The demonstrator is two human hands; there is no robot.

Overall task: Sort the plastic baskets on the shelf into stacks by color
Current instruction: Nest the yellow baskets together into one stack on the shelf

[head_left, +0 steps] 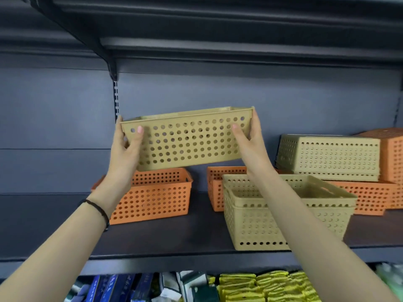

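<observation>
My left hand point(127, 147) and right hand point(250, 140) clasp the ends of a tan basket point(187, 138), held in the air above the orange basket point(152, 195) on the shelf point(185, 238)

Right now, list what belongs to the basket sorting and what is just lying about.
Job: held tan basket, left hand, right hand, orange basket, tan stack, upturned tan baskets, orange baskets behind.
Lying about: yellow packs, dark packets.

Soft, even light is falling from the front; the upper shelf point(196, 29) is sitting in shadow, and wide-angle distortion is bending and blurring the edges.
</observation>
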